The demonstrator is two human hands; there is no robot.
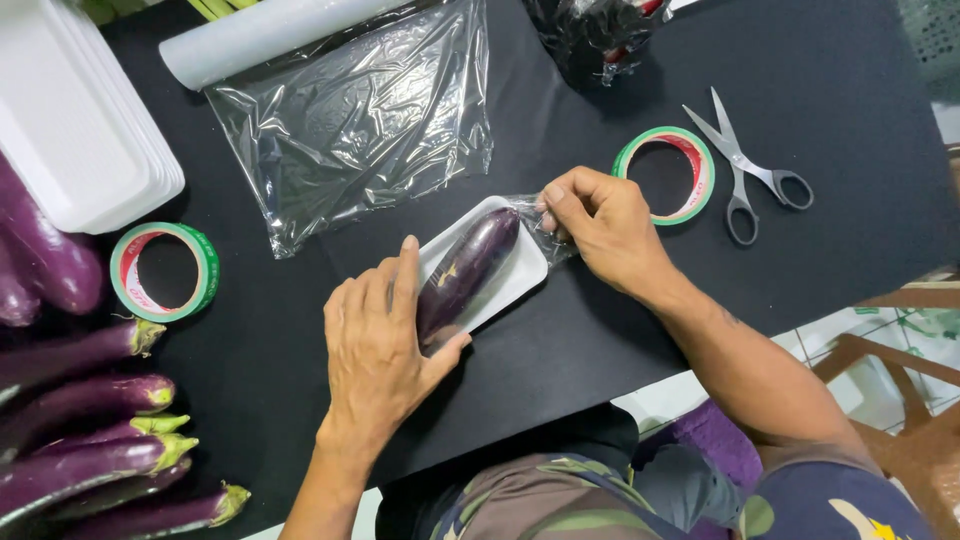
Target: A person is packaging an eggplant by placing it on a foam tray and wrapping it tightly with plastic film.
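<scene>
Our left hand (378, 345) lies flat with its fingers spread and relaxed, pressing down on the near end of a white foam tray (500, 280), the thumb hooked against a dark purple eggplant (465, 268) that lies lengthwise in that tray. Our right hand (600, 225) has its fingertips pinched on a crinkled edge of clear plastic film (545, 235) at the far end of the white foam tray, where the film wraps over the tray's corner. The tray sits near the middle of a black table mat (800, 60), slanting from lower left to upper right. Just beyond the tray, a loose sheet of transparent cling wrap (360, 120) is unrolled from a white roll (270, 35). To the right of the tray, past our right hand, lies a green-and-red ring of adhesive tape (668, 172), and beside it a pair of grey metal scissors (745, 165). To the left of the tray rests a second ring of tape (165, 270), with a stack of white foam trays (75, 120) above it and a pile of long purple eggplants with green stems (100, 450) below it.
</scene>
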